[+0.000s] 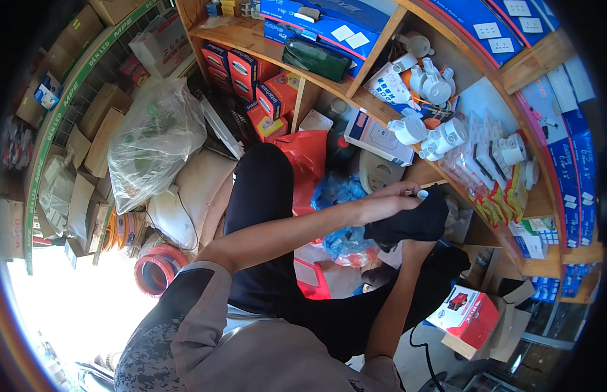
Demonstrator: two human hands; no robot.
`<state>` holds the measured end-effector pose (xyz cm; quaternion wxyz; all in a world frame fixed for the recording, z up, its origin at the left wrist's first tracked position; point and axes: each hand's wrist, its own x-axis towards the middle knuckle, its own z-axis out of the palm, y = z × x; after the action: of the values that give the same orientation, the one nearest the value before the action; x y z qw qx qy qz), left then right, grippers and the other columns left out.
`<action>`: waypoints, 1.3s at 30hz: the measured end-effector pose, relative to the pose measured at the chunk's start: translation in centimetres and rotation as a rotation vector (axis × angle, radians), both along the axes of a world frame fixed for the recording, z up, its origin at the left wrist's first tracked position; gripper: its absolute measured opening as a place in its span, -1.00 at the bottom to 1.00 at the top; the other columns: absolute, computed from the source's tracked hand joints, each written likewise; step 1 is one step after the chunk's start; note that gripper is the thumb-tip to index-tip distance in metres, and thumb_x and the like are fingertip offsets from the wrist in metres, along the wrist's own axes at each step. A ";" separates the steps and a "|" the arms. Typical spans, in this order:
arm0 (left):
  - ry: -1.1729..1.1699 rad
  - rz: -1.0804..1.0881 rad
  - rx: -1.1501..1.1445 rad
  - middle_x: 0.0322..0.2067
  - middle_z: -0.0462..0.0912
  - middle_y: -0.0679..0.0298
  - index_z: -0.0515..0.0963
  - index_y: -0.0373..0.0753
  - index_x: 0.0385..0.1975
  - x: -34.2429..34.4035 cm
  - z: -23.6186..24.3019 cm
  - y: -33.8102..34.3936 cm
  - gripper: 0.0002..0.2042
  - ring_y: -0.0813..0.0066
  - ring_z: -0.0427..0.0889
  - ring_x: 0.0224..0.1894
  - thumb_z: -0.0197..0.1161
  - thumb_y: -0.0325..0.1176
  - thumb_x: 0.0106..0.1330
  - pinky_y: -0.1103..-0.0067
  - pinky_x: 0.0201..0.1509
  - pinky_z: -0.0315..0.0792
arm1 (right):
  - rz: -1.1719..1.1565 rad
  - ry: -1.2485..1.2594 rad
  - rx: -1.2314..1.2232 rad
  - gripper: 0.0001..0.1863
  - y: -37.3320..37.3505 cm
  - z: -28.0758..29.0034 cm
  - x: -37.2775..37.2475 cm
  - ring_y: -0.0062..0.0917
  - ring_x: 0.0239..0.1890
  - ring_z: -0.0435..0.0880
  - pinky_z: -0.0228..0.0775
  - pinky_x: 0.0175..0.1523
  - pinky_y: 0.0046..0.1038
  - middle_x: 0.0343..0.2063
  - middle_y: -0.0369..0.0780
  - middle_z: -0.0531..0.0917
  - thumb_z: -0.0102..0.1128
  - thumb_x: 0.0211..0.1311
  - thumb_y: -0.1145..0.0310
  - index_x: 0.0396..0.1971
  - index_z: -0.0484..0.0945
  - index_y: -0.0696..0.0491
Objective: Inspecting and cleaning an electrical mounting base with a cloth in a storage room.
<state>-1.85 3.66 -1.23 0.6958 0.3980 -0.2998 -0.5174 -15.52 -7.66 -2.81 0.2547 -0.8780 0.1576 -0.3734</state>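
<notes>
My left hand (387, 202) reaches across to the top of a dark black soft bundle (406, 221), its fingers closed at a small white cylinder (422, 195) that pokes out there. My right hand (416, 249) grips the bundle from below, its fingertips partly hidden by the dark material. The bundle is held above my bent leg, beside a crumpled blue plastic bag (341, 248) and in front of the wooden shelves. I cannot make out what is inside it.
Wooden shelving (375, 111) holds boxes and white fittings (431, 85). A red plastic bag (302, 157), a wrapped bundle (153, 150), pink coils (153, 268) and a red-white box (463, 317) surround me. A black cable (426, 359) runs along the lower right.
</notes>
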 end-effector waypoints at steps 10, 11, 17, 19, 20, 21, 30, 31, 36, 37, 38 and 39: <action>-0.074 -0.055 -0.039 -0.24 0.58 0.46 0.52 -0.23 0.10 -0.3 0.9 0.3 -0.66 0.77 0.46 -0.16 0.23 -0.17 0.47 0.72 -0.03 0.32 | 0.009 -0.213 0.551 -0.62 -0.8 -0.1 -0.6 -0.50 -0.01 0.64 0.43 0.11 -0.46 -0.03 -0.17 0.67 0.18 0.30 0.44 0.07 0.54 0.29; -0.032 -0.081 -0.067 -0.19 0.62 0.43 0.52 -0.26 0.11 -0.3 0.8 0.1 -0.69 0.77 0.48 -0.14 0.25 -0.27 0.47 0.71 -0.02 0.36 | -0.027 -0.296 0.678 -0.63 -1.1 -0.5 -0.5 -0.50 -0.03 0.64 0.44 0.09 -0.46 -0.04 -0.19 0.67 0.19 0.29 0.43 0.05 0.55 0.28; -0.047 -0.018 -0.073 -0.20 0.65 0.41 0.54 -0.34 0.09 0.0 -0.7 -0.3 -0.75 0.74 0.51 -0.16 0.20 -0.42 0.50 0.70 -0.03 0.42 | 0.010 0.032 0.119 -0.65 -0.5 0.0 -0.1 -0.54 -0.07 0.64 0.47 0.10 -0.41 -0.11 -0.26 0.63 0.18 0.37 0.33 0.07 0.52 0.17; -0.083 0.012 -0.091 -0.20 0.65 0.41 0.55 -0.35 0.08 0.2 -1.0 -0.4 -0.76 0.74 0.51 -0.16 0.19 -0.41 0.51 0.68 -0.02 0.42 | 0.066 -0.041 0.299 -0.63 -0.3 -0.8 -0.1 -0.53 -0.06 0.64 0.46 0.11 -0.42 -0.10 -0.26 0.63 0.20 0.36 0.32 0.08 0.51 0.17; -0.150 0.002 -0.105 -0.21 0.65 0.40 0.56 -0.36 0.08 0.2 -1.1 -0.5 -0.76 0.74 0.51 -0.17 0.19 -0.41 0.51 0.68 -0.02 0.42 | 0.115 -0.114 0.480 -0.61 -0.3 -1.1 -0.1 -0.53 -0.05 0.64 0.45 0.12 -0.42 -0.08 -0.26 0.62 0.22 0.35 0.31 0.10 0.50 0.16; -0.216 -0.009 -0.118 -0.22 0.65 0.40 0.57 -0.36 0.07 0.2 -1.2 -0.5 -0.76 0.75 0.50 -0.17 0.18 -0.40 0.51 0.68 -0.02 0.42 | 0.116 -0.112 0.480 -0.61 -0.4 -1.2 -0.1 -0.53 -0.05 0.64 0.45 0.12 -0.42 -0.08 -0.26 0.62 0.22 0.35 0.31 0.10 0.50 0.16; -0.065 -0.050 -0.066 -0.22 0.70 0.27 0.58 -0.38 0.05 1.9 0.1 0.5 -0.70 0.61 0.66 -0.18 0.29 -0.33 0.44 0.55 -0.08 0.61 | 0.010 -0.301 1.024 -0.53 0.0 -1.0 0.5 -0.56 -0.05 0.64 0.53 0.02 -0.46 -0.06 -0.25 0.63 0.21 0.40 0.19 0.16 0.51 0.18; -0.043 -0.012 -0.058 -0.20 0.71 0.25 0.58 -0.38 0.07 2.1 -0.2 0.6 -0.69 0.58 0.68 -0.17 0.30 -0.33 0.44 0.55 -0.06 0.62 | 0.171 -0.431 1.194 -0.52 0.1 -0.9 1.0 -0.58 -0.06 0.63 0.53 0.00 -0.48 -0.07 -0.27 0.64 0.21 0.41 0.18 0.17 0.51 0.18; 0.237 0.059 -0.137 -0.08 0.66 0.25 0.56 -0.34 0.06 2.1 1.3 0.7 -0.70 0.50 0.67 -0.05 0.28 -0.32 0.45 0.54 -0.01 0.62 | 0.170 -0.346 0.924 -0.68 0.4 -0.5 0.2 -0.70 -0.13 0.56 0.43 -0.07 -0.57 -0.19 -0.32 0.68 0.20 0.36 0.34 -0.01 0.63 0.24; 0.232 0.059 -0.156 -0.09 0.65 0.25 0.56 -0.34 0.03 2.1 1.5 0.7 -0.72 0.51 0.67 -0.06 0.29 -0.32 0.44 0.55 -0.03 0.62 | 0.153 -0.353 0.925 -0.68 0.3 -0.4 0.0 -0.70 -0.13 0.56 0.43 -0.07 -0.57 -0.19 -0.32 0.68 0.20 0.36 0.34 -0.01 0.63 0.24; 0.234 0.044 -0.149 -0.09 0.65 0.25 0.56 -0.34 0.03 1.7 1.7 0.4 -0.72 0.51 0.67 -0.06 0.29 -0.32 0.44 0.55 -0.03 0.62 | 0.119 -0.300 0.800 -0.71 0.2 -0.2 -0.2 -0.70 -0.16 0.56 0.43 -0.07 -0.57 -0.23 -0.33 0.68 0.17 0.35 0.38 -0.06 0.63 0.26; 0.040 0.141 -0.125 -0.13 0.66 0.25 0.56 -0.34 0.00 1.1 1.9 0.1 -0.72 0.53 0.67 -0.08 0.31 -0.31 0.43 0.55 -0.06 0.61 | 0.085 -0.244 0.676 -0.73 0.2 0.1 -0.5 -0.69 -0.19 0.56 0.43 -0.07 -0.56 -0.27 -0.33 0.68 0.14 0.34 0.42 -0.10 0.63 0.29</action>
<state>-0.75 3.78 0.63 0.7598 0.3635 -0.2889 -0.4551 -16.02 -7.46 -2.75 0.5628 -0.6989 0.2042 -0.3913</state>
